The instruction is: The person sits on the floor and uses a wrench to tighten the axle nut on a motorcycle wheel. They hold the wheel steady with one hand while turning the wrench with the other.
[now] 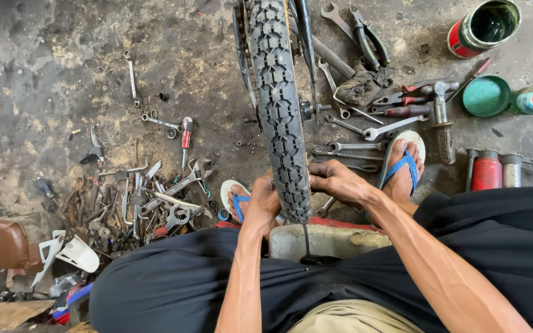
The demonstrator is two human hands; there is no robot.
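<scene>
A floor-level repair workshop: scattered spanners [365,132], pliers [368,36], hammer [442,117], stained concrete floor [50,61]

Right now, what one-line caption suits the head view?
Seated person's left hand and right hand grip a knobby bicycle tyre amid scattered wrenches on a grimy concrete floor.

Your black knobby rubber bicycle tyre [280,105] stands upright on its wheel, running away from you between your knees.

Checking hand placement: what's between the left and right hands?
In the head view, only the knobby bicycle tyre lies between them: the left hand grips its left side, the right hand its right, both near the lower end.
</scene>
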